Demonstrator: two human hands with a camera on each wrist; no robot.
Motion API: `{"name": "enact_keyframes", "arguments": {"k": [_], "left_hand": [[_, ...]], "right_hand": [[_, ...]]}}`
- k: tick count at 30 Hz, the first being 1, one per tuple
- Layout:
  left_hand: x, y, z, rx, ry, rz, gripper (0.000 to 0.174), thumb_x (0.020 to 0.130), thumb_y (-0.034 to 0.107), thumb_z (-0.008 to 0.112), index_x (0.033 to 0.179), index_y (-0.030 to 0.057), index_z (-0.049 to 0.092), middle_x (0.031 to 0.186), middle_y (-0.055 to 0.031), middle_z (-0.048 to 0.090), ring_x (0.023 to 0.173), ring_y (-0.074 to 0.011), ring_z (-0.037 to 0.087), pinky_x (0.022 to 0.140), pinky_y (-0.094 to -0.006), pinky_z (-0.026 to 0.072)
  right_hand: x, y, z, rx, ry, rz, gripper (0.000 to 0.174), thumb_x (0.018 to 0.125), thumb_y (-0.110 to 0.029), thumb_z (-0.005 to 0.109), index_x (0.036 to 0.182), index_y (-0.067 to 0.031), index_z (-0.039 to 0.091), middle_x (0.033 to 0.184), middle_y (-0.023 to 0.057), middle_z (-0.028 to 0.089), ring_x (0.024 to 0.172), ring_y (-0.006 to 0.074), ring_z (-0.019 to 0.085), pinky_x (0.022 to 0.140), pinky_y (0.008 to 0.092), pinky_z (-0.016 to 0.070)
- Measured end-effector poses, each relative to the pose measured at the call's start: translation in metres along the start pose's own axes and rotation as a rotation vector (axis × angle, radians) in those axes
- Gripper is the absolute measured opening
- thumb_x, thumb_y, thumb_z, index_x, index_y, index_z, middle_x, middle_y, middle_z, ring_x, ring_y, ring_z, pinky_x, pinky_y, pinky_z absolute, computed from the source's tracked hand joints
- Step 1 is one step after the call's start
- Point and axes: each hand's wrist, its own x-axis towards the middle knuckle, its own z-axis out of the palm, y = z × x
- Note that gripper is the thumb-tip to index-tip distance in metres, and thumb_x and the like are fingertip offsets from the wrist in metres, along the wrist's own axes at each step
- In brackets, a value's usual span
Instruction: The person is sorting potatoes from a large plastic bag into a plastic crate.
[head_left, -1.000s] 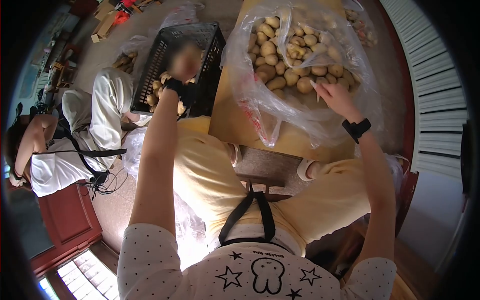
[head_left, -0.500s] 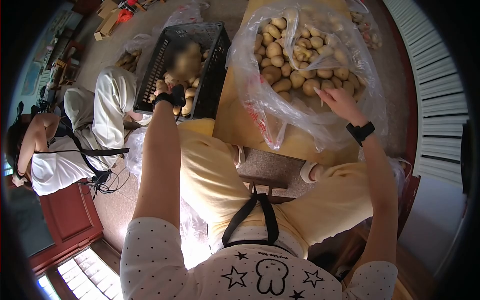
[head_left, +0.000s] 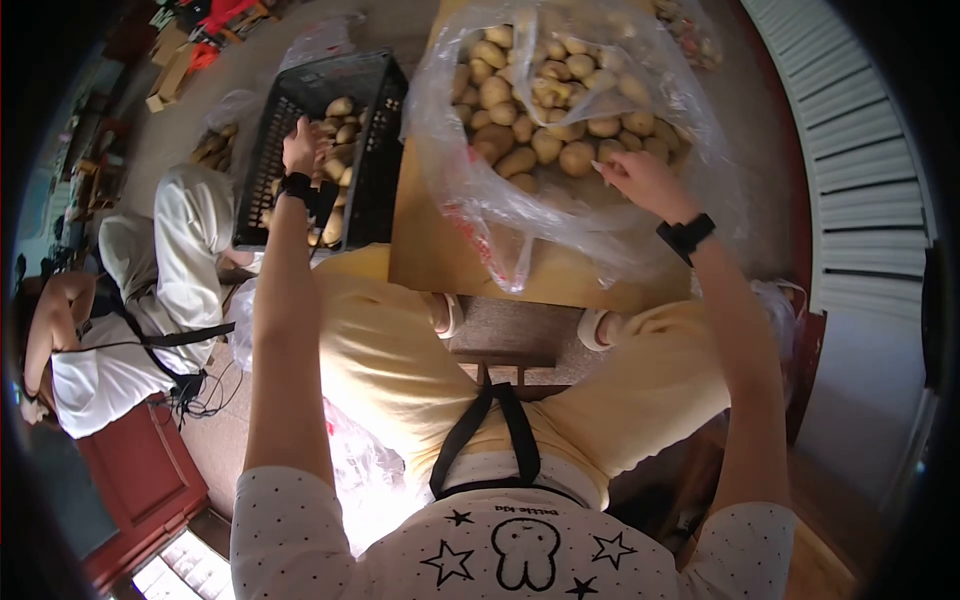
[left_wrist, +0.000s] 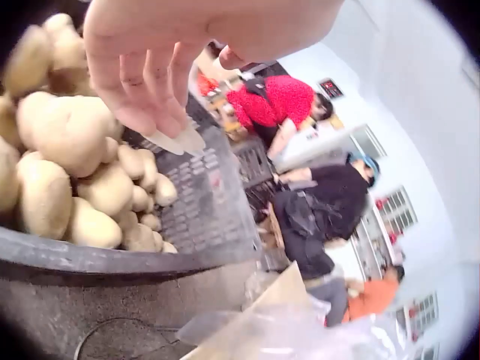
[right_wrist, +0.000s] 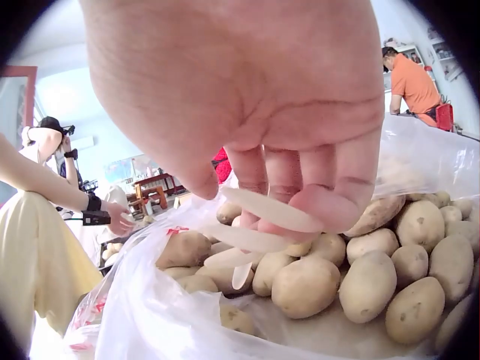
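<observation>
My left hand is over a black plastic crate with potatoes in it. In the left wrist view its fingers hang loosely bent, with long pale nails, and hold nothing; the heaped potatoes lie beside and below them. My right hand hovers at the near side of a clear plastic bag that lies open around many potatoes. In the right wrist view its fingers droop, loosely bent and with long pale nails, close over the potatoes, holding nothing.
The bag lies on a yellowish board, right of the crate. A person in white trousers sits at the left of the crate. Another bag of potatoes lies on the floor beyond. Several people are farther off in the room.
My left hand has moved from low in the near part of the crate to farther across it, fingers loose. The right hand stays over the bag's near side. The head view has shifted slightly.
</observation>
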Motion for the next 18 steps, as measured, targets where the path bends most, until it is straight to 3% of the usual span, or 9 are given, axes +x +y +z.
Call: {"name": "enact_keyframes", "arguments": {"k": [2,4,8,10,13,15,18], "left_hand": [[-0.013,0.028,0.020,0.300,-0.066,0.268,0.051,0.088,0.048,0.044,0.102,0.0028,0.063,0.082,-0.0117,0.068,0.077,-0.0261,0.066,0.069,-0.0354,0.0494],[-0.081,0.079,0.042,0.550,-0.069,0.559,0.046,0.088,0.048,0.046,0.104,0.0083,0.063,0.086,-0.0133,0.068,0.083,-0.0301,0.065,0.075,-0.0386,0.0483],[-0.128,0.103,0.079,0.617,-0.260,0.788,0.039,0.090,0.044,0.046,0.100,0.0096,0.063,0.080,-0.0148,0.066,0.082,-0.0347,0.063,0.072,-0.0405,0.0495],[-0.145,0.108,0.088,0.689,-0.307,0.833,0.037,0.092,0.040,0.045,0.107,0.0082,0.060,0.083,-0.0145,0.066,0.080,-0.0308,0.064,0.070,-0.0367,0.0485],[-0.162,0.115,0.096,0.609,-0.384,0.831,0.039,0.092,0.039,0.045,0.108,0.0066,0.059,0.084,-0.0148,0.066,0.078,-0.0315,0.064,0.070,-0.0373,0.0487],[-0.167,0.118,0.098,0.623,-0.380,0.837,0.039,0.092,0.039,0.045,0.108,0.0064,0.059,0.085,-0.0153,0.066,0.078,-0.0315,0.064,0.070,-0.0378,0.0486],[-0.167,0.120,0.101,0.651,-0.374,0.849,0.040,0.093,0.040,0.044,0.109,0.0064,0.058,0.088,-0.0164,0.066,0.079,-0.0318,0.064,0.070,-0.0386,0.0485]], "right_hand": [[0.001,0.004,0.001,-0.058,0.010,0.009,0.036,0.088,-0.036,0.054,0.076,-0.0019,0.056,0.066,0.0137,0.060,0.063,0.0316,0.059,0.057,0.0414,0.0446],[0.002,0.008,0.007,-0.112,0.017,0.006,0.037,0.087,-0.038,0.055,0.079,-0.0023,0.056,0.069,0.0136,0.061,0.065,0.0315,0.060,0.058,0.0413,0.0460],[0.007,0.017,0.029,-0.285,-0.044,0.028,0.045,0.084,-0.047,0.055,0.093,-0.0028,0.052,0.073,0.0143,0.062,0.068,0.0317,0.062,0.059,0.0413,0.0486],[0.011,0.017,0.036,-0.339,-0.032,0.045,0.050,0.083,-0.051,0.055,0.098,-0.0031,0.051,0.073,0.0138,0.062,0.068,0.0312,0.062,0.060,0.0417,0.0493],[0.022,0.018,0.049,-0.454,0.022,0.113,0.061,0.080,-0.055,0.057,0.110,-0.0035,0.049,0.083,0.0141,0.061,0.074,0.0296,0.063,0.060,0.0415,0.0502],[0.028,0.020,0.060,-0.539,0.229,0.008,0.072,0.075,-0.059,0.059,0.120,-0.0043,0.047,0.096,0.0151,0.058,0.083,0.0285,0.061,0.061,0.0391,0.0507],[0.032,0.023,0.072,-0.674,0.164,0.001,0.078,0.072,-0.061,0.061,0.125,-0.0053,0.046,0.103,0.0152,0.055,0.087,0.0293,0.059,0.061,0.0365,0.0504]]}}
